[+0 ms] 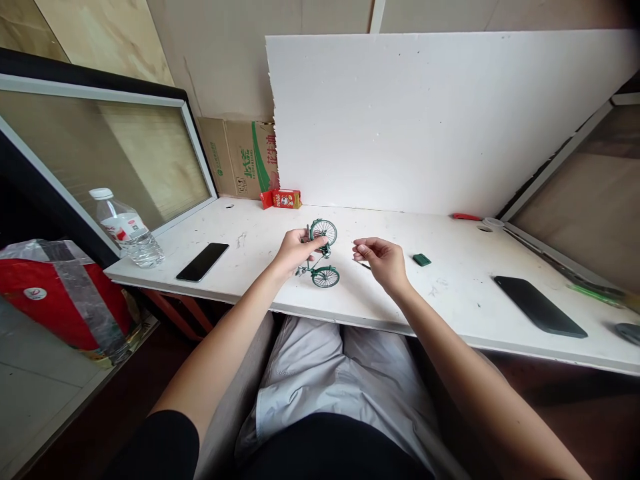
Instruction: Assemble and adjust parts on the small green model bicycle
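Note:
Near the middle of the white table, my left hand point(296, 251) holds a small green model bicycle point(325, 277) by its frame, thumb pressed on it. One spoked wheel points away from me and the other toward me. To the right of the bicycle, my right hand point(383, 260) is closed in a pinch; a thin dark piece point(365, 265) shows below its fingers, and what the fingertips hold is too small to name. A small dark green block point(421, 259) lies on the table just right of my right hand.
A phone point(203, 261) and a water bottle point(128, 230) stand at the left of the table point(250, 230). A red box point(287, 199) is at the back. On the right lie a dark flat object point(539, 307) and a red-handled tool point(467, 217).

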A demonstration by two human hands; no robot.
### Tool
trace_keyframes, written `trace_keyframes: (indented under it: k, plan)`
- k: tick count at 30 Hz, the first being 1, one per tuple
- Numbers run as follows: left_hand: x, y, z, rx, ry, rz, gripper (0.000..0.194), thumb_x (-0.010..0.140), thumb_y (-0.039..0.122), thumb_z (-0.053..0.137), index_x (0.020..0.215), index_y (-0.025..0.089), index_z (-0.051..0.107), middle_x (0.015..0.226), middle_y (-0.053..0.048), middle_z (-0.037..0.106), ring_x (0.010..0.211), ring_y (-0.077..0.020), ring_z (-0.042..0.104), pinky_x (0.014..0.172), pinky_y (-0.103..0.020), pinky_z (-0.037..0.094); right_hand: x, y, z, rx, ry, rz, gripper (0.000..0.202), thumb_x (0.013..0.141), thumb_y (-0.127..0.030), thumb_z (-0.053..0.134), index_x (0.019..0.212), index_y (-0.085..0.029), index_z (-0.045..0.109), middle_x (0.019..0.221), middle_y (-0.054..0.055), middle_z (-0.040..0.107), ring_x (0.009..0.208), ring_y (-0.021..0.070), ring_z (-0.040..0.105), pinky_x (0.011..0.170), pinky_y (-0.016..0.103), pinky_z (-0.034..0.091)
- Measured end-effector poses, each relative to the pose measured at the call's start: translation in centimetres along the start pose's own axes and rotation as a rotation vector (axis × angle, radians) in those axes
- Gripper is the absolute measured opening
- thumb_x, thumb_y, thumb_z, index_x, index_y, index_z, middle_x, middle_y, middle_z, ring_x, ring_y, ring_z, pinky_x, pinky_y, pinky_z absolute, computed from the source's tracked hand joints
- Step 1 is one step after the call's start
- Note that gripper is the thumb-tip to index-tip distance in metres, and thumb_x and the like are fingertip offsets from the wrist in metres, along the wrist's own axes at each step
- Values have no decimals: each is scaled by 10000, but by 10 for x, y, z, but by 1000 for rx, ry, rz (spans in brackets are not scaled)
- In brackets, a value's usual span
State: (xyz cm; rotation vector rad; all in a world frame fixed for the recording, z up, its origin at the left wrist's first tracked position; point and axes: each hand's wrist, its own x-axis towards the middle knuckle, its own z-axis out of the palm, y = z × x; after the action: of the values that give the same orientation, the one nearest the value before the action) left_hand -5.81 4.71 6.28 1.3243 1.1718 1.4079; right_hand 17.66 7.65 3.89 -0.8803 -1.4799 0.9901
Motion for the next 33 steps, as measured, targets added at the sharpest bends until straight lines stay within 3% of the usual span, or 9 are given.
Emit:
trace_keyframes:
  k: [8,12,15,18,22,33]
  plan:
    - [-20,5,29,259,127,254,312,835,473,804,837,177,706,772,-27,680,684,-154,580,612,-270,434,-14,-28,15,-140,-10,-174,249,977,-446,660,910,-209,698,842,52,711,643,161,614,625,337,542]
    - [-26,7,34,380,195,388,319,861,442,778,732,190,631,715,-5,623,711,-152,549,665,-266,408,-14,-37,21,-337,25,-377,179,1029,-321,555,906,-229,648,933,62,689,831,200,623,717,347,520]
    - [-30,6,36,421,182,416,347,867,427,768,694,196,576,671,13,564,668,-141,499,635,-268,366,-15,-43,26,-475,45,-542,166,1020,-202,537,915,-243,658,977,70,691,976,246,605,810,393,510]
    - [-33,4,39,428,152,434,322,868,383,761,695,198,562,682,14,565,675,-141,492,642,-271,368,-16,-46,31,-537,48,-617,219,996,-108,527,922,-253,673,960,59,703,991,262,589,860,429,493]
    - [-37,4,42,412,111,451,249,870,312,738,716,197,580,706,12,609,699,-144,527,676,-269,394,-16,-44,34,-551,54,-659,278,958,-37,506,913,-252,676,938,49,698,963,255,575,839,417,484]
    - [-39,3,43,394,78,413,224,864,320,727,725,194,605,719,-8,633,707,-158,527,682,-283,399,-18,-39,33,-533,38,-618,297,926,-23,463,917,-256,647,941,54,674,947,249,593,832,414,496]
